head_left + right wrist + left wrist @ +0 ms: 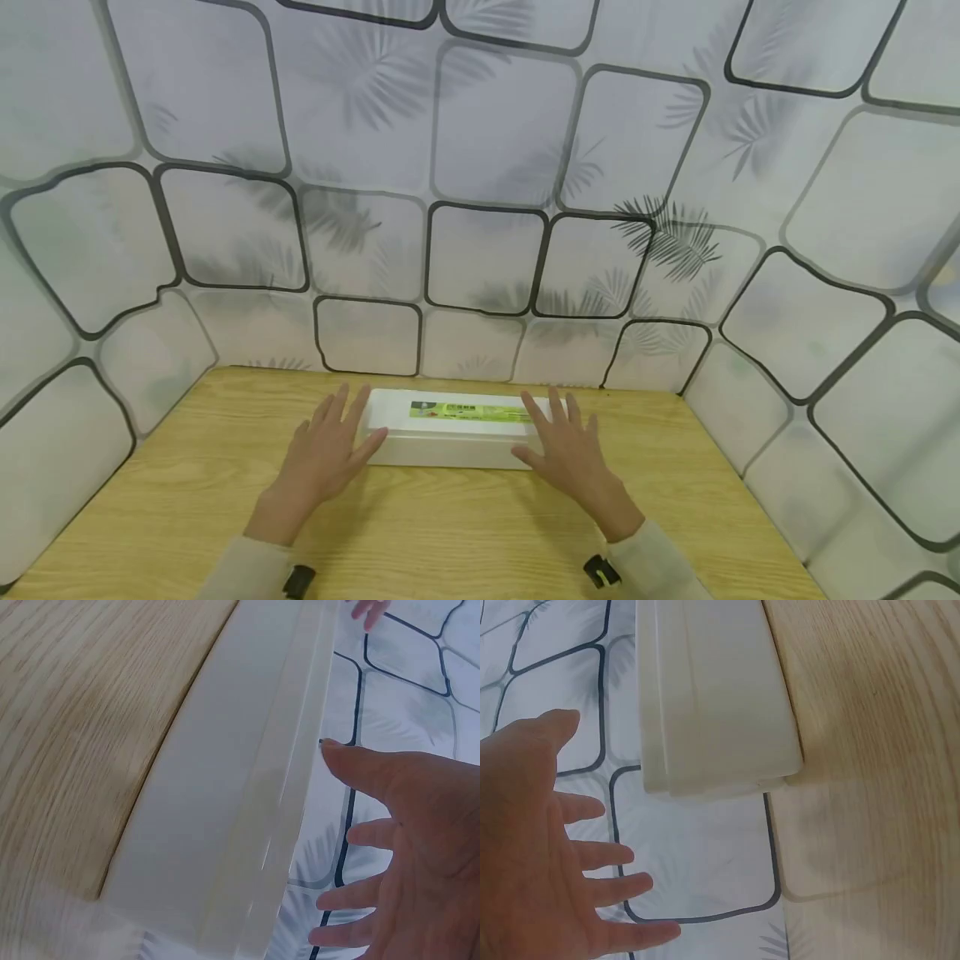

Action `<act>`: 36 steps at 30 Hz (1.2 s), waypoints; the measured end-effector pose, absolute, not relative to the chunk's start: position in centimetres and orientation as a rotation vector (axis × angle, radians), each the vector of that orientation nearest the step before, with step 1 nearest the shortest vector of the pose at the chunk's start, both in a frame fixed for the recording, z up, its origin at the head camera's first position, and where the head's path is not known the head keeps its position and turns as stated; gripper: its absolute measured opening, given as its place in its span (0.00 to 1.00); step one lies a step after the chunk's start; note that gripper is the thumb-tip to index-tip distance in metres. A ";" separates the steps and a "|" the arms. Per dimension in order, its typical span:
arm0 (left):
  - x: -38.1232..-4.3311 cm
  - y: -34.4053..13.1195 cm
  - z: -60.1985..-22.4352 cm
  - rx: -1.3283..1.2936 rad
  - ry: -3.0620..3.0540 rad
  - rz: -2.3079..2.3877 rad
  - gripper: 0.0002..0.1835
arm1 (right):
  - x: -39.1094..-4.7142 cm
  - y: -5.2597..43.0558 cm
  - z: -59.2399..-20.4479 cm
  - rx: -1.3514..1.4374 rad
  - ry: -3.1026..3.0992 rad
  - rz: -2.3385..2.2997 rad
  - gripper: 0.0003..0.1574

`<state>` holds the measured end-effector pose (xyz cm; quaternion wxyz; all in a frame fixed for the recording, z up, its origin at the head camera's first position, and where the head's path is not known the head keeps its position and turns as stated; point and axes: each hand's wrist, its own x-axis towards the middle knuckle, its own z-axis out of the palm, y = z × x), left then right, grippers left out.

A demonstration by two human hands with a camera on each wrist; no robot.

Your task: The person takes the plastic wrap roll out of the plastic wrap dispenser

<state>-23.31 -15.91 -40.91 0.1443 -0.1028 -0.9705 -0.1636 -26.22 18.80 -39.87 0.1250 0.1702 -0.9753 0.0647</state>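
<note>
Far on the table [457,529], a lidded white box [453,452] hides its contents; left hand [324,454] and right hand [573,454], fingers spread, seemingly hover by its ends.

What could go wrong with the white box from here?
The left hand and right hand are open, neither gripping the white box; an uneven grip might tilt it. The ledge near its top suggests a separate lid, which might lift off if only that is grasped.
</note>
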 end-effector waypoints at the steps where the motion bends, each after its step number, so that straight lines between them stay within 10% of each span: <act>1: -23.4 -16.0 -41.1 -0.311 -2.796 -0.495 0.41 | -26.3 18.8 -39.9 0.518 -2.825 0.181 0.50; 36: -27.0 -18.5 -45.1 -0.308 -2.753 -1.581 0.46 | -32.5 18.0 -41.4 1.094 -2.717 0.287 0.46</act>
